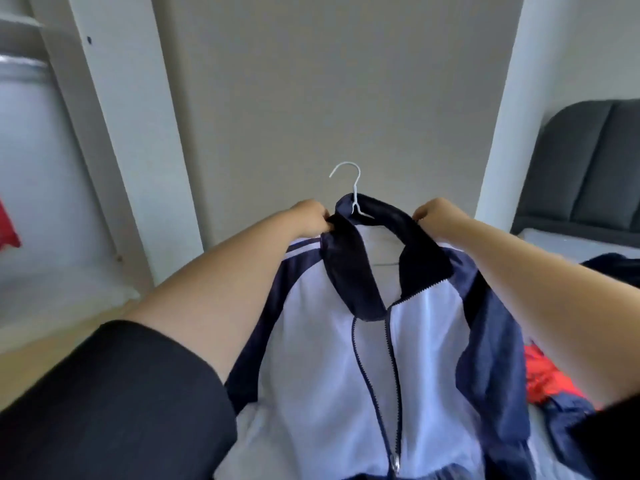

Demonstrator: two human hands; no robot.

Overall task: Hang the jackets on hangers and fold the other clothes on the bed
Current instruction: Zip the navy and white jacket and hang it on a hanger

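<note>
1. at the middle of the frame, a white and navy track jacket (311,358) faces the camera on a white wire hanger (350,174), whose hook sticks up out of the neck.
2. the left grip (311,214), just left of the hook, is clenched on the left end of the jacket's navy collar (346,268), with the fingers curled round the fabric.
3. the right grip (437,212), just right of the hook, grasps the right end of the same collar, which stretches between the two.
4. the jacket's zip (367,382) lies open from the collar down to the pull near the bottom edge of the frame.
5. the bed (554,244) shows at the right, with a grey padded headboard (588,161) in the upper right.
6. on the bed, a dark navy garment (616,268) lies at the right edge, and a red garment (543,372) lies crumpled in the lower right, just beside the jacket's navy sleeve.
7. a white wardrobe frame (114,133) runs down the left side, and a red cloth (7,226) shows inside it at the left edge.
8. a black short sleeve (121,393) covers the left upper arm in the lower left.
</note>
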